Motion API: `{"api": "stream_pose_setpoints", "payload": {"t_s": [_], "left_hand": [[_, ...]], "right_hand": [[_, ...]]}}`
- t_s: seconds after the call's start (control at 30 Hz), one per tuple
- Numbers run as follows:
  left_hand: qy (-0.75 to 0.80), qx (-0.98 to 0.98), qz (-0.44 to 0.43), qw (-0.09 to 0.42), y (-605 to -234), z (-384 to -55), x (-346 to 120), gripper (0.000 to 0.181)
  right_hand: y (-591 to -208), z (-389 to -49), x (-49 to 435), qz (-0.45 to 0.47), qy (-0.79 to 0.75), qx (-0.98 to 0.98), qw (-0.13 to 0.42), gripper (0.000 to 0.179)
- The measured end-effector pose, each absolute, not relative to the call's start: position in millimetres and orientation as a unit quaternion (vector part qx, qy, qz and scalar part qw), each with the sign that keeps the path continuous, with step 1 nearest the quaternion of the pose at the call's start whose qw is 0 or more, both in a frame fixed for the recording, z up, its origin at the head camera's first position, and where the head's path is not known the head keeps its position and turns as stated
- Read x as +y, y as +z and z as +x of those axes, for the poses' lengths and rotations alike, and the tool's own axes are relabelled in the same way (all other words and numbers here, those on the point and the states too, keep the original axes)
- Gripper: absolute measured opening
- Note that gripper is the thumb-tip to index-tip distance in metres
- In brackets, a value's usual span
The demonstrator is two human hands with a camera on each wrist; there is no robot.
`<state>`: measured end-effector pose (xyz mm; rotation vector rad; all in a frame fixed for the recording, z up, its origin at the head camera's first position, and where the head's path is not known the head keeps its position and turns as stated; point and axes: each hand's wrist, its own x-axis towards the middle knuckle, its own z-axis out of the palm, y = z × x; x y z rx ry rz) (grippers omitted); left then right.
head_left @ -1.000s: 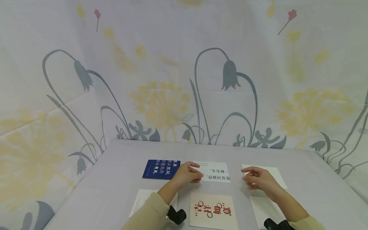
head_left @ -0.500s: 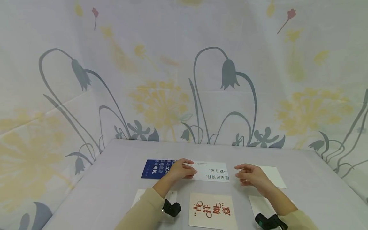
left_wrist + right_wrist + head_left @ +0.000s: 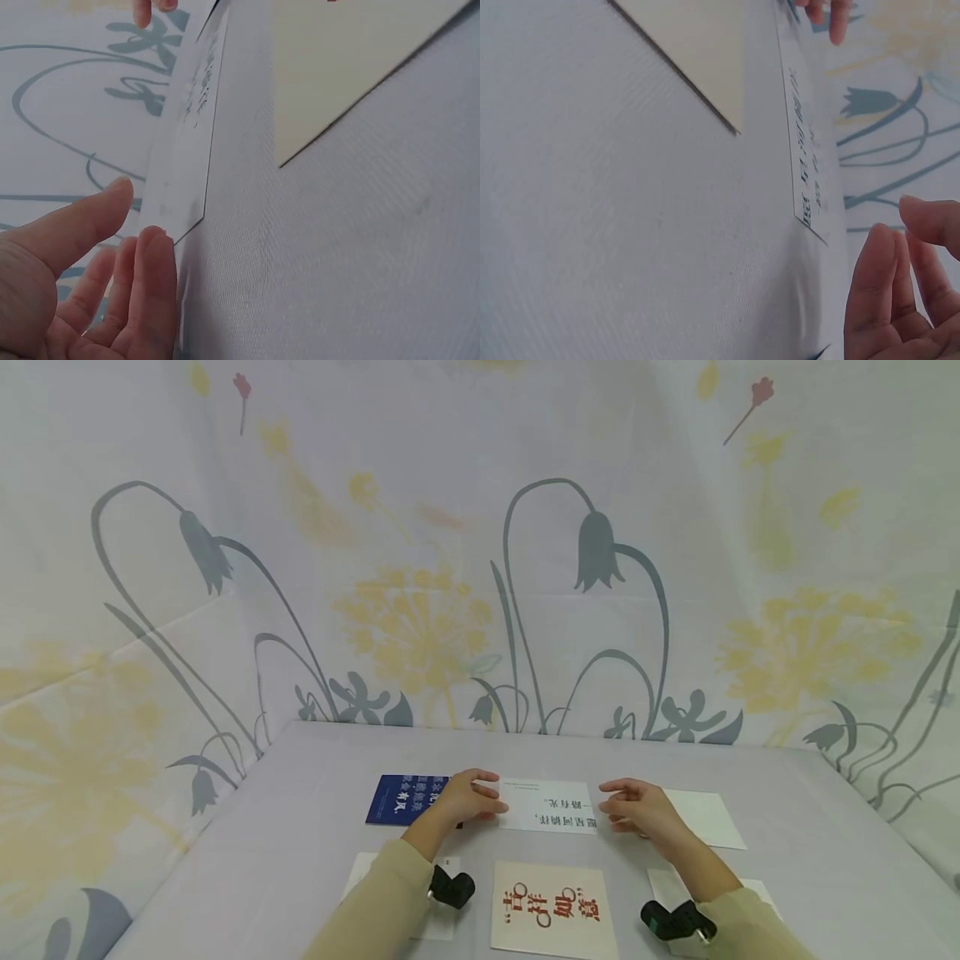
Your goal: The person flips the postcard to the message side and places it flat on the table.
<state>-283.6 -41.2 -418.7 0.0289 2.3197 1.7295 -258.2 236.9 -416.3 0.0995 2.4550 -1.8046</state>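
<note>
A white card [image 3: 547, 806] with dark printed characters lies flat on the table, between my two hands. My left hand [image 3: 465, 800] is at its left edge, over part of a dark blue card [image 3: 401, 799]. In the left wrist view, fingertips [image 3: 154, 244] are right at the corner of the white card [image 3: 180, 150], and the thumb is apart from them. My right hand [image 3: 647, 814] hovers just beyond the right edge, fingers loosely bent. The right wrist view has a gap between this hand [image 3: 900, 292] and the white card [image 3: 802, 150]. Neither hand grips anything.
In front lies a cream card [image 3: 553, 910] with red characters. A pale card [image 3: 708, 818] is at the back right. Two more cards, front left [image 3: 438, 928] and front right [image 3: 663, 885], are partly hidden by my arms. A flowered cloth [image 3: 480, 552] hangs behind the table.
My right hand has moved left, from the pale back-right card to beside the white card. My left hand has shifted slightly left, uncovering the white card's left end and covering more of the blue card.
</note>
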Motion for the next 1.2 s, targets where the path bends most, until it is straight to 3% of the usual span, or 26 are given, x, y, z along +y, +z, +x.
{"api": "stream_pose_setpoints", "payload": {"t_s": [0.6,1.2], "left_hand": [[0.546,0.823,-0.055,0.148,-413.4,-285.6,-34.8,0.051],[0.593,0.789,-0.077,0.141,-418.4,-288.4,-32.4,0.043]], "right_hand": [[-428.3,-268.9,222.8,0.071,-0.545,0.833,0.067,0.046],[-424.8,-267.7,217.2,0.092,-0.587,0.798,0.102,0.040]]}}
